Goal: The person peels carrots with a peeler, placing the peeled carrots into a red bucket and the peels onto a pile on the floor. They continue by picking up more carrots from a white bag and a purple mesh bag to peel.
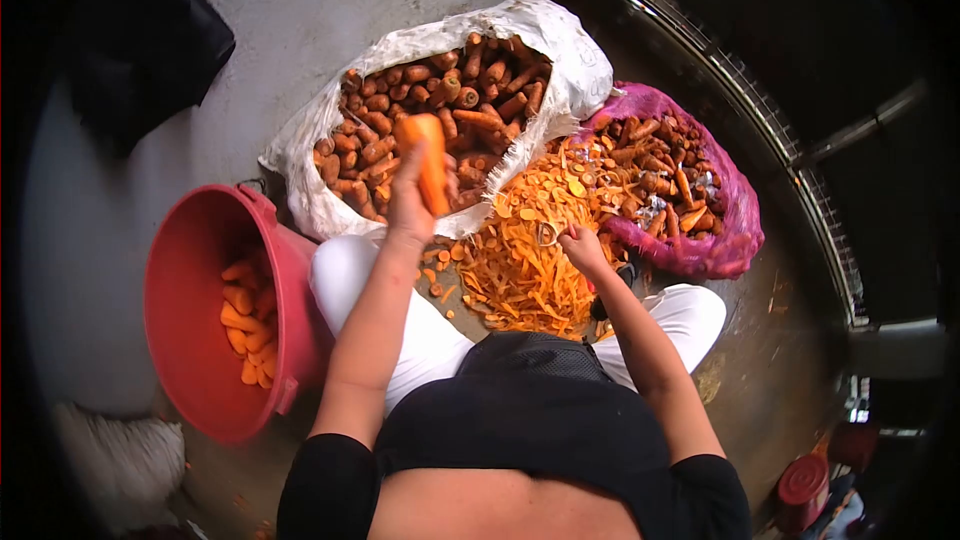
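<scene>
While the left hand (409, 208) clasped the carrot (428, 155), it seemed stiff, slick, safest held mid-length. The right hand (582, 249) pinched a peeler (547, 234)

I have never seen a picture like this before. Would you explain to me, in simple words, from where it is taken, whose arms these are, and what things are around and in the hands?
There is no machine here. A person wears one camera on the head, looking forward and down, so the two bare arms are the wearer's own.

The left hand holds a large orange carrot. The right hand pinches a small pale tool, perhaps a peeler; it is too small to be sure.

Ahead on the floor stands a white sack of brownish carrots, with a pink sack of more carrots to its right. Orange peelings lie heaped between the knees and the sacks. At the left, a red bucket contains bright orange carrots.
</scene>
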